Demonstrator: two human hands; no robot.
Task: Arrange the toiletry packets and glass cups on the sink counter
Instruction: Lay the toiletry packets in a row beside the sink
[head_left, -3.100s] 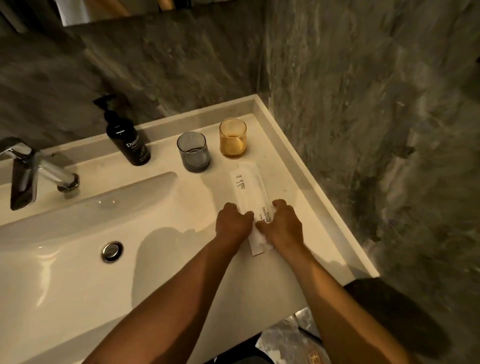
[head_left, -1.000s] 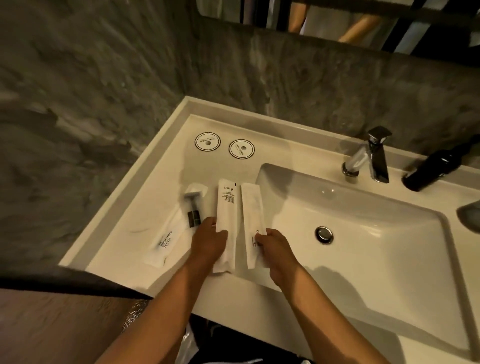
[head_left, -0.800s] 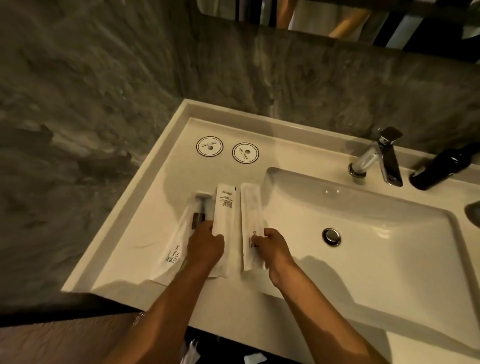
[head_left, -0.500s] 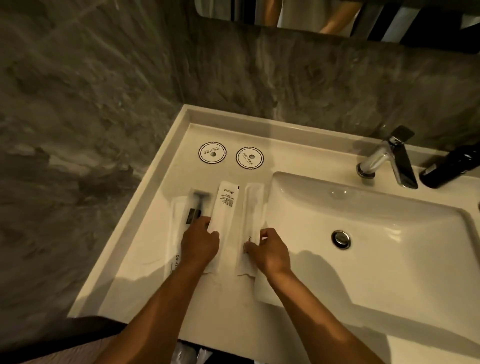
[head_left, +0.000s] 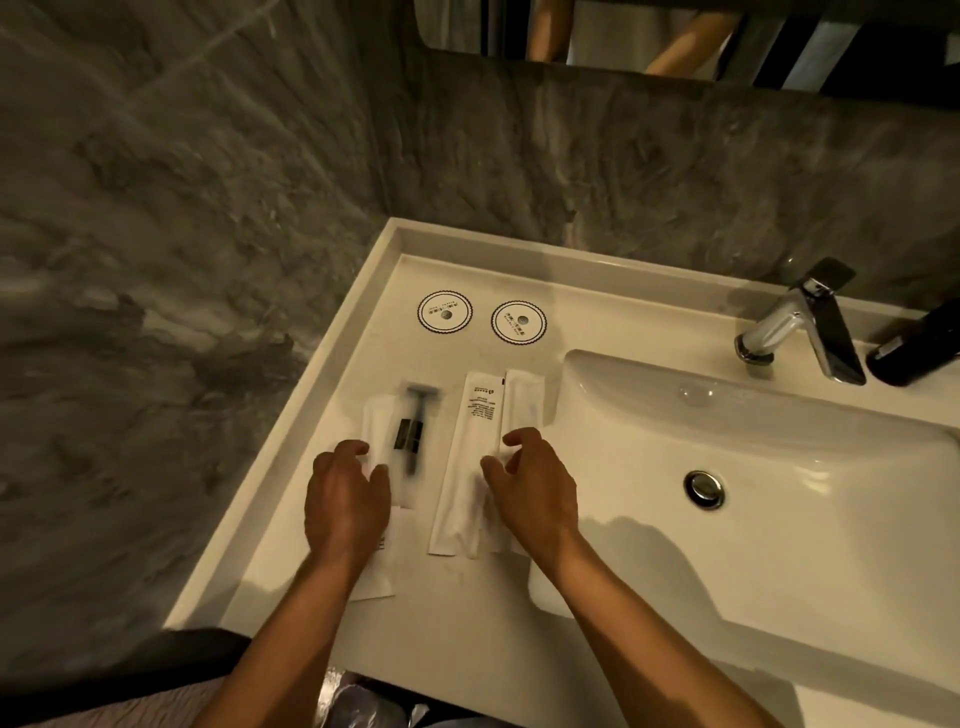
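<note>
Three long white toiletry packets lie side by side on the left part of the sink counter (head_left: 311, 530). The razor packet (head_left: 410, 431), clear over a black razor, is leftmost; my left hand (head_left: 345, 499) rests on its lower part, fingers spread. A printed packet (head_left: 470, 457) lies in the middle and a plain packet (head_left: 522, 405) lies at its right, next to the basin. My right hand (head_left: 530, 483) hovers over the lower ends of these two, fingers apart. No glass cups are in view.
Two round paper coasters (head_left: 444, 310) (head_left: 518, 322) sit behind the packets. The basin (head_left: 779, 467) with its drain fills the right; a chrome faucet (head_left: 800, 325) and a black bottle (head_left: 914, 348) stand at the back right. Grey stone walls close off the left and back.
3.1 s ago I was at the right end of the counter by two cups; now I am at the left end. In the last second the razor packet was straightened and moved left.
</note>
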